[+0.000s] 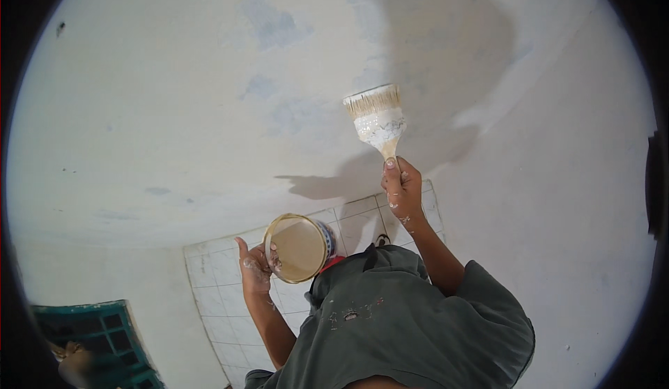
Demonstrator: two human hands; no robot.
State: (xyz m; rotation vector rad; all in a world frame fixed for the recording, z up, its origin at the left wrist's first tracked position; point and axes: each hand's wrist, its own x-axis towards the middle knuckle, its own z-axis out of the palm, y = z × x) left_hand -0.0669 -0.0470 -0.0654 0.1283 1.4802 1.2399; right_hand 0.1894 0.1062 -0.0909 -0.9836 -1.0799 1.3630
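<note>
My right hand [403,185], flecked with white paint, is closed round the handle of a wide flat paintbrush [380,126]. The brush points up at the wall, its bristle end and base coated in white. I cannot tell whether the bristle tips touch the wall. Lower and to the left, my left hand [256,269] grips a round paint bucket [327,238] at its side, fingers over the rim and thumb sticking out. The bucket's mouth faces me and shows a beige inside; how much paint it holds is unclear.
A whitish wall [174,131] with bluish-grey patches spreads ahead, bearing my shadow. Another pale wall [557,236] meets it at the right. White floor tiles [216,302] lie below. At lower left is a green-framed window [115,326], with a blurred brownish shape [75,362] before it.
</note>
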